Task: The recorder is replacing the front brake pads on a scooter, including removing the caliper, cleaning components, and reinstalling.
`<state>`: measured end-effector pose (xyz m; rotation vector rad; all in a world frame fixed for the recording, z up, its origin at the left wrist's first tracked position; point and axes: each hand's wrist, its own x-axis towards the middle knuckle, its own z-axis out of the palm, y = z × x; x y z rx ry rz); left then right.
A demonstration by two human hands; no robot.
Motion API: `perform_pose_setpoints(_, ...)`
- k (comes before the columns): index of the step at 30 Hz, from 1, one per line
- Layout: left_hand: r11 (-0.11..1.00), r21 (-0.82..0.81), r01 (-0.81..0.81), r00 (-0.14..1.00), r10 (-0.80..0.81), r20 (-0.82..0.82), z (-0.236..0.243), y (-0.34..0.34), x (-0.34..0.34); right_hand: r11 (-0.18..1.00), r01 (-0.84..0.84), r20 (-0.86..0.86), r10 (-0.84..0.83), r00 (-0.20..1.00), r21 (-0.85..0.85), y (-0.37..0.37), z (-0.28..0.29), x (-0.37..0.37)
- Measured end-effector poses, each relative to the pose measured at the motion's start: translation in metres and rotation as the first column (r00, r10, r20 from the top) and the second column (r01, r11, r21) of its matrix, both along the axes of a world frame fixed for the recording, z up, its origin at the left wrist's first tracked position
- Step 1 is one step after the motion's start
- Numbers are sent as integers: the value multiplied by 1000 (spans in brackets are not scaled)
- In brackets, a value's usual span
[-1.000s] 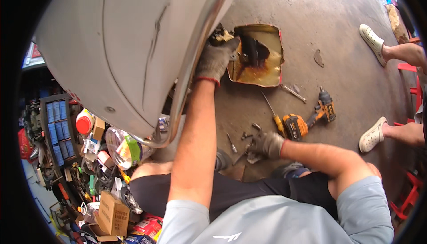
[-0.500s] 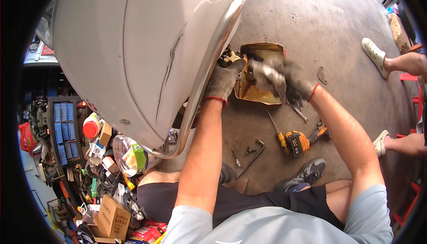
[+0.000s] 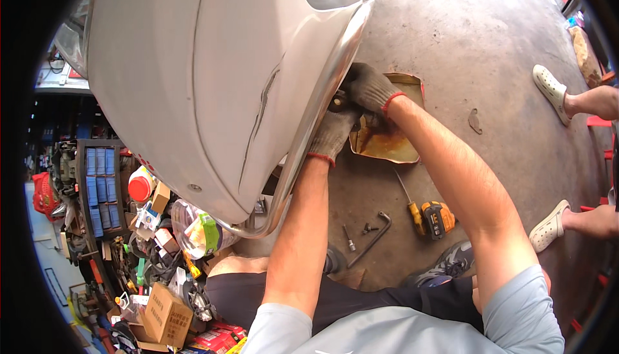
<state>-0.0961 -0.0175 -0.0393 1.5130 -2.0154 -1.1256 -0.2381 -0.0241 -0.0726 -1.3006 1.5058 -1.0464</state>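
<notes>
Both my hands wear grey knit gloves with red cuffs, and they work close together at the chrome bumper bar (image 3: 358, 31) of a white vehicle (image 3: 238, 64). My left hand (image 3: 334, 133) is closed about a dark, greasy metal part (image 3: 339, 101), whose kind I cannot make out. Bent over the same part from above, my right hand (image 3: 371, 89) has its fingers curled; their tips are hidden, and so is anything in them. Just right of and beneath the hands lies a shallow metal pan (image 3: 387, 151) with brown oily liquid in it.
Nearer me on the concrete floor lie a screwdriver (image 3: 414, 211), an orange-and-black power tool battery (image 3: 438, 218), a bent wrench (image 3: 374, 241) and a socket bit (image 3: 349, 238). A small metal plate (image 3: 475, 122) lies farther right. Another person's clogs (image 3: 551, 89) are at the right; piled boxes (image 3: 164, 315) fill the left.
My right hand has swung left from over the pan to the metal part beside my left hand. The blurred greyish thing near it is no longer visible. The view has shifted slightly.
</notes>
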Motion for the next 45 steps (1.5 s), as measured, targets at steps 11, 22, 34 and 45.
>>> perform_pose_setpoints(11,986,-159,-45,979,11,-204,-30,-6,11,947,297,123,-311,943,120,-10,-3,-16)
perform_pose_setpoints(22,1000,-4,6,987,-6,-159,-13,-1,3,979,176,3,-177,984,104,-19,-30,4)
perform_pose_setpoints(34,991,-41,128,986,-122,115,-3,-5,4,949,-192,-405,78,911,-250,-23,-7,5)
perform_pose_setpoints(45,996,-77,36,992,-45,-119,-33,-16,20,976,168,355,-207,911,138,14,39,0)
